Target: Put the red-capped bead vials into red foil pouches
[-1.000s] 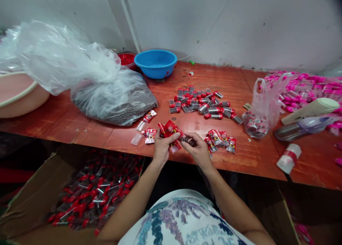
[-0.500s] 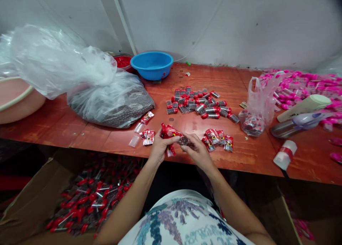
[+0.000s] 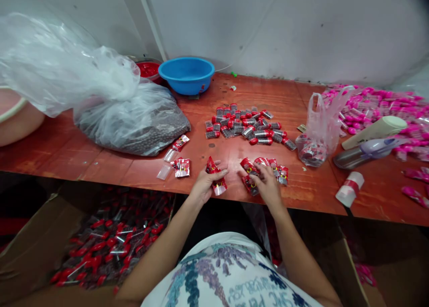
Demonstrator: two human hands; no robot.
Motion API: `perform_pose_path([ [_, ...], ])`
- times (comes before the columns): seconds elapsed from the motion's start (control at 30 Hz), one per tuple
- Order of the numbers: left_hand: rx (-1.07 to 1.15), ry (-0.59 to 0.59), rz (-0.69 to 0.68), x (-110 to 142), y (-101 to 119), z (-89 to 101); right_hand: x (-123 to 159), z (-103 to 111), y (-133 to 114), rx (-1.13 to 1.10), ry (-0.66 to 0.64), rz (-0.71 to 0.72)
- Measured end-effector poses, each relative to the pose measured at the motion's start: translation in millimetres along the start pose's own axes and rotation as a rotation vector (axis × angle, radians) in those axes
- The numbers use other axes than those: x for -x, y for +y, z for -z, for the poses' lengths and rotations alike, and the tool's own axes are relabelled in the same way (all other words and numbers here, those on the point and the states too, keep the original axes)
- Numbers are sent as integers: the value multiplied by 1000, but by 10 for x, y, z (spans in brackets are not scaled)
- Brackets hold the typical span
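My left hand (image 3: 203,184) is closed round red printed wrappers (image 3: 218,185), which stick up between thumb and fingers above the table's front edge. To its right, my right hand (image 3: 269,186) pinches a red printed packet (image 3: 248,166) between thumb and fingertips. This hand is at a small pile of similar packets (image 3: 283,174) and hides part of it. Left of my left hand lie another red packet (image 3: 182,167) and clear plastic tubes (image 3: 164,172). Farther back is a loose heap of small red-capped tubes (image 3: 248,132) filled with dark beads.
A big clear bag of dark beads (image 3: 144,128) and a blue basin (image 3: 187,77) stand at back left. At right are a small plastic bag (image 3: 317,141), bottles (image 3: 365,153), a white roll (image 3: 349,189) and pink pieces (image 3: 378,106). Below, a carton (image 3: 36,231) holds red-capped tubes.
My hands have moved apart. The right has gone right to the packet pile with a red packet, while the left keeps hold of red wrappers. The view has shifted slightly.
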State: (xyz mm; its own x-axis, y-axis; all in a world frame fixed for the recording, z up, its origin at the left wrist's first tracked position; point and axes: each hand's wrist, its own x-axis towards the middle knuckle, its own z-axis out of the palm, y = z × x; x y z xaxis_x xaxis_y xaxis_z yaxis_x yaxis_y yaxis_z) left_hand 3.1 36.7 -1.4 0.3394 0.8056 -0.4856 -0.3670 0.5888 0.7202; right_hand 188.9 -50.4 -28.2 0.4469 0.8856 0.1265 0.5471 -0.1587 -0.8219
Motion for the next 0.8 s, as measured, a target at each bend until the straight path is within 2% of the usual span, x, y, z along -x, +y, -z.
perform_pose_path([
  [0.07,16,31,-32,-27,-17,-14,23,38,-30,138,107,16],
  [0.1,22,44,-50,-36,-28,-31,47,18,-93,152,120,41],
  [0.13,30,56,-66,-43,-40,-52,76,-27,-180,124,94,71],
  [0.23,82,93,-124,-50,-67,-104,135,-264,-475,-110,-152,131],
  [0.3,123,92,-161,-47,-67,-100,99,-424,-607,-220,-196,141],
  [0.37,145,60,-179,-43,-51,-64,-6,-532,-663,-242,-183,157],
  [0.53,144,31,-280,-76,15,43,-321,-660,-672,-155,-207,253],
  [0.7,245,160,-344,-207,109,133,-489,-776,-720,-20,-316,331],
  [0.8,275,235,-330,-273,188,226,-713,-834,-785,215,-407,343],
])
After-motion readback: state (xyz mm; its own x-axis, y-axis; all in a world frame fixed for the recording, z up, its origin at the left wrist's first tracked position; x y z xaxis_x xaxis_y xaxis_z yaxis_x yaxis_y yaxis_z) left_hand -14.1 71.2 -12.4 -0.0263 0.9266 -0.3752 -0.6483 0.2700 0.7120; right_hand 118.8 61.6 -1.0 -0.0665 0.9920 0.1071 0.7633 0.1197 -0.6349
